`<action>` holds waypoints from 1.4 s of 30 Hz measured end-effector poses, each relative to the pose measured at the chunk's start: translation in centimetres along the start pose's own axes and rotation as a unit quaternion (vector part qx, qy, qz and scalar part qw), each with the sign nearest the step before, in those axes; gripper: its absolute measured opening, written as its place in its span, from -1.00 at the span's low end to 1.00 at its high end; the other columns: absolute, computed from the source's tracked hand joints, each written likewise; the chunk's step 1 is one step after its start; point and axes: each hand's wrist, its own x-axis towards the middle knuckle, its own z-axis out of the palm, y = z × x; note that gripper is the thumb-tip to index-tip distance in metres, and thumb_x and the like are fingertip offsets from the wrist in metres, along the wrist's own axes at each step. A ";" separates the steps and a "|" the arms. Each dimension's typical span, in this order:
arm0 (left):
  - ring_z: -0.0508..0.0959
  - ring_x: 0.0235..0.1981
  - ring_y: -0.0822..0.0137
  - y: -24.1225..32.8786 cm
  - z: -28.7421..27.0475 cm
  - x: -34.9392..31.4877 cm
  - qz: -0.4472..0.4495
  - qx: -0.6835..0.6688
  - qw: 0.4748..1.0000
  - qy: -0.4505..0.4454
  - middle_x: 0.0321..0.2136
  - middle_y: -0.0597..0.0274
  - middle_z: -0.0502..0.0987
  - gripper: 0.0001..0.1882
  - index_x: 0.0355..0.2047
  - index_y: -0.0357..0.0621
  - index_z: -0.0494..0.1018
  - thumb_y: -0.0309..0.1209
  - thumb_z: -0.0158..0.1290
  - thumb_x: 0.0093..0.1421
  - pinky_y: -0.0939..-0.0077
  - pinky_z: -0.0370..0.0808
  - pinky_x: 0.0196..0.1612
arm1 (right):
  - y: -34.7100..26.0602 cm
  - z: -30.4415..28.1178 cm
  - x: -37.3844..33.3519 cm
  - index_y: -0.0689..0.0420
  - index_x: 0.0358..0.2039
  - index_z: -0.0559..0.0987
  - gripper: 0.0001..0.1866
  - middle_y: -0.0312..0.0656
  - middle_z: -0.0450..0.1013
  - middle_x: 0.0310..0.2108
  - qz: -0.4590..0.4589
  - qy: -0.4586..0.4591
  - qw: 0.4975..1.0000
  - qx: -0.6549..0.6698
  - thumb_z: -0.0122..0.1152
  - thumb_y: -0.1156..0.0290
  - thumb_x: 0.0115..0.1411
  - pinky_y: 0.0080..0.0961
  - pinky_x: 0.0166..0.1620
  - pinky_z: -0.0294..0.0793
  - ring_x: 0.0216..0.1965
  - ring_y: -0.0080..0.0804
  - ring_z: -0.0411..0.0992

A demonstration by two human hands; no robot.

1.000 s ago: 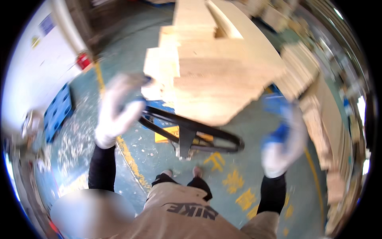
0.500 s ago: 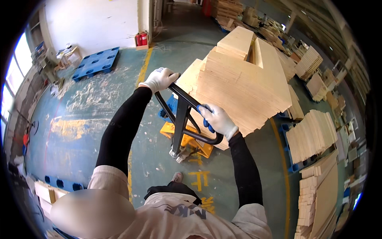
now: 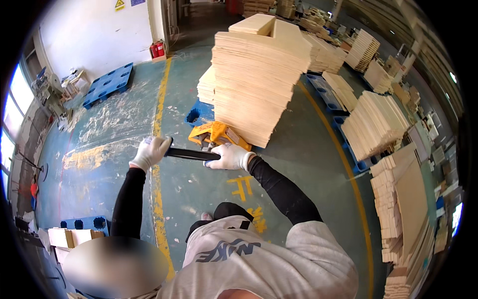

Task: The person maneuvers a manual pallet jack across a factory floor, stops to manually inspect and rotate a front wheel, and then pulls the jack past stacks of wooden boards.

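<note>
White gloves cover both my hands, and black sleeves cover my forearms. My left hand (image 3: 151, 153) is closed round the left end of a black pallet jack handle (image 3: 189, 154). Farther right on the same bar, my right hand (image 3: 230, 156) is wrapped round it. Beyond the handle stands the yellow body of the pallet jack (image 3: 216, 132), partly hidden by my right hand. It meets a blue plastic pallet (image 3: 199, 113) carrying a tall stack of pale wooden boards (image 3: 256, 82). The jack's forks are out of sight.
A blue pallet (image 3: 110, 84) lies at the far left, near red fire extinguishers (image 3: 157, 49) by the wall. Along the right stand stacked boards (image 3: 373, 122) on blue pallets and more piled boards (image 3: 391, 204). Yellow lines (image 3: 160, 107) mark the green floor.
The handle has tipped down and toward me, moving left; its loop now shows nearly edge-on. Both hands moved with it, still gripping. The board stack sits higher and farther left in view.
</note>
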 end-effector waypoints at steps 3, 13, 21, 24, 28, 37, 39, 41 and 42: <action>0.60 -0.50 0.16 8.5 -1.1 -1.1 -0.016 -0.017 0.997 -0.068 -0.40 0.23 0.57 -0.67 -0.07 -0.04 0.57 -0.46 0.16 0.11 0.24 0.52 -0.54 | 2.6 3.4 -5.8 0.24 0.18 0.57 -0.14 0.21 0.52 0.13 0.038 0.015 0.997 -0.069 0.21 -0.27 0.14 -0.21 0.24 0.45 0.17 0.04 0.51; 0.59 -0.57 0.11 32.8 -0.6 -2.5 -0.136 -0.022 0.977 -0.160 -0.57 0.27 0.52 -0.91 -0.33 -0.04 0.49 -0.37 0.06 0.17 0.16 0.46 -0.57 | 11.6 12.6 -18.4 0.01 0.05 0.67 -0.37 0.01 0.62 -0.01 0.026 -0.013 0.986 -0.167 0.29 -0.12 0.07 -0.19 0.12 0.54 0.06 -0.08 0.58; 0.62 -0.55 0.05 42.4 0.2 1.5 -0.235 -0.030 0.957 -0.169 -0.65 0.20 0.52 -0.83 -0.55 -0.03 0.42 -0.31 0.06 0.15 0.04 0.48 -0.51 | 17.3 13.0 -23.0 -0.07 -0.09 0.68 -0.53 -0.04 0.63 -0.06 0.008 -0.017 0.981 -0.195 0.29 -0.07 0.07 -0.13 0.07 0.55 0.02 -0.06 0.58; 0.60 -0.56 0.03 43.7 0.1 2.8 -0.253 -0.021 0.956 -0.146 -0.64 0.22 0.51 -0.82 -0.55 -0.01 0.42 -0.30 0.05 0.17 0.05 0.47 -0.51 | 18.6 11.7 -23.9 -0.05 -0.14 0.67 -0.52 -0.06 0.65 -0.12 -0.008 0.005 0.981 -0.194 0.32 -0.12 0.07 -0.14 0.01 0.57 -0.02 -0.06 0.59; 0.61 -0.48 0.05 45.8 1.1 5.2 -0.305 -0.035 0.936 -0.174 -0.62 0.24 0.50 -0.83 -0.48 0.05 0.50 -0.26 0.03 0.24 0.07 0.45 -0.39 | 21.9 10.0 -24.0 -0.05 -0.21 0.69 -0.54 -0.09 0.66 -0.25 -0.038 0.030 0.983 -0.175 0.36 -0.13 0.05 -0.12 -0.08 0.60 -0.14 -0.06 0.62; 0.63 -0.52 -0.01 45.5 0.1 11.6 -0.427 -0.151 0.844 -0.289 -0.63 0.02 0.57 -0.45 -0.60 -0.17 0.58 0.14 0.21 0.10 0.17 0.57 -0.28 | 24.9 5.5 -22.8 -0.03 -0.10 0.68 -0.39 -0.07 0.67 -0.18 -0.071 -0.154 0.973 -0.155 0.21 -0.29 0.13 -0.20 0.01 0.57 -0.07 -0.10 0.63; 0.64 -0.51 0.00 45.0 -0.2 11.8 -0.398 -0.141 0.851 -0.313 -0.63 0.05 0.57 -0.47 -0.58 -0.15 0.59 0.13 0.23 0.06 0.21 0.58 -0.27 | 24.9 5.3 -21.8 -0.03 -0.09 0.68 -0.39 -0.07 0.67 -0.16 -0.094 -0.187 0.963 -0.172 0.18 -0.30 0.16 -0.21 0.04 0.56 -0.05 -0.10 0.62; 0.65 -0.48 0.04 45.1 -0.5 11.7 -0.421 -0.144 0.826 -0.346 -0.63 0.12 0.57 -0.55 -0.56 -0.09 0.59 0.08 0.24 0.05 0.20 0.56 -0.30 | 23.7 4.0 -21.1 -0.01 -0.01 0.66 -0.34 -0.03 0.66 -0.10 -0.094 -0.269 0.950 -0.125 0.17 -0.32 0.18 -0.22 0.09 0.54 0.01 -0.06 0.60; 0.65 -0.47 0.04 45.2 -0.3 11.1 -0.436 -0.136 0.811 -0.365 -0.62 0.14 0.57 -0.57 -0.56 -0.07 0.59 0.06 0.23 0.05 0.20 0.56 -0.30 | 23.6 4.9 -20.8 -0.02 0.01 0.65 -0.33 -0.01 0.65 -0.10 -0.112 -0.258 0.952 -0.118 0.17 -0.33 0.18 -0.20 0.09 0.53 0.01 -0.05 0.60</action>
